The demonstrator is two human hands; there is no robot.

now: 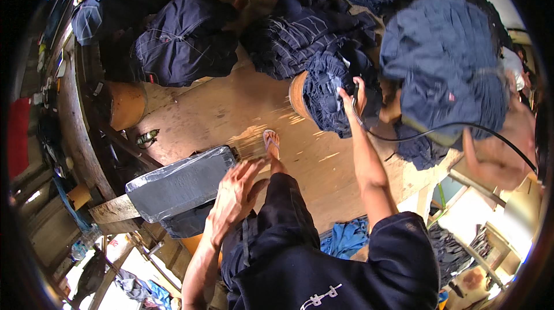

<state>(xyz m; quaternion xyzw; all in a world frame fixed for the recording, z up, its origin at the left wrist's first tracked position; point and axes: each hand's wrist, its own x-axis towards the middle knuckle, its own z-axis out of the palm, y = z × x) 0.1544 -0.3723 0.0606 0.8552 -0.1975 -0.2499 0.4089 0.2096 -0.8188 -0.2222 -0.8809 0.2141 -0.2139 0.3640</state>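
Note:
My right hand (355,102) is closed round the end of a thin black hose (433,131), which has a spring-like coiled sleeve next to the palm. Whatever tool may be on that end is mostly hidden by the fingers. It is held against a bunched dark navy garment (329,85) draped on a round wooden drum (298,96). My left hand (236,191) holds nothing, its fingers stretched out and slightly bent. It hovers above my lap, beside a flat dark board wrapped in clear plastic (179,186).
Piles of navy garments (190,38) lie across the far side, with a faded blue heap (441,38) at right. Another person (502,145) is close on my right. A second wooden drum (126,105) and a small green bottle-like item (148,136) are at left. My sandalled foot (272,141) rests on the wooden floor.

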